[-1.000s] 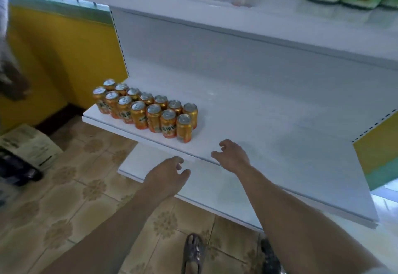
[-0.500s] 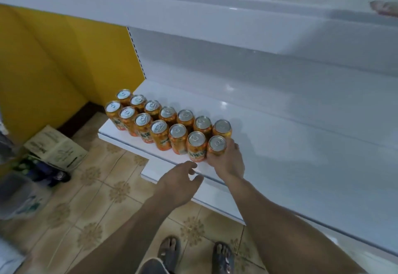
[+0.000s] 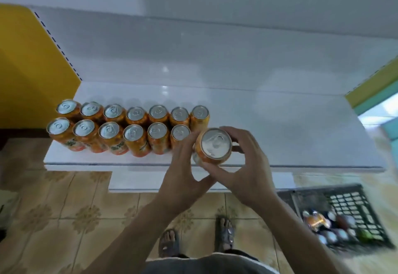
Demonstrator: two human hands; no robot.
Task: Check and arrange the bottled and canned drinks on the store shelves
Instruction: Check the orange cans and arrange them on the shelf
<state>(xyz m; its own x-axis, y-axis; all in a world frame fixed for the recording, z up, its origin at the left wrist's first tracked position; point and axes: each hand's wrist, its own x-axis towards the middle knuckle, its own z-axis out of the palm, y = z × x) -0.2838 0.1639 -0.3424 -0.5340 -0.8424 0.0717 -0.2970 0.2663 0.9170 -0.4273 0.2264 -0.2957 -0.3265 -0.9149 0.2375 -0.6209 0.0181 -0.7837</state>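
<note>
Step now: checking one orange can (image 3: 216, 145).
Both hands grip it: left hand (image 3: 183, 166) on left side, right hand (image 3: 249, 166) curled round right side.
Can looks lifted, over front edge of shelf (image 3: 301, 135), just right of front row.
Other cans (image 3: 129, 127) stand in two rows at shelf's left end: seven at back, six in front.
Next, I think: set can down upright at front row's right end, snug beside last can.
Shelf white, shiny.
Tiled floor (image 3: 64, 209) below.
Yellow wall (image 3: 25, 58) at left.
Black crate (image 3: 349, 204) with more drinks on floor at right.
</note>
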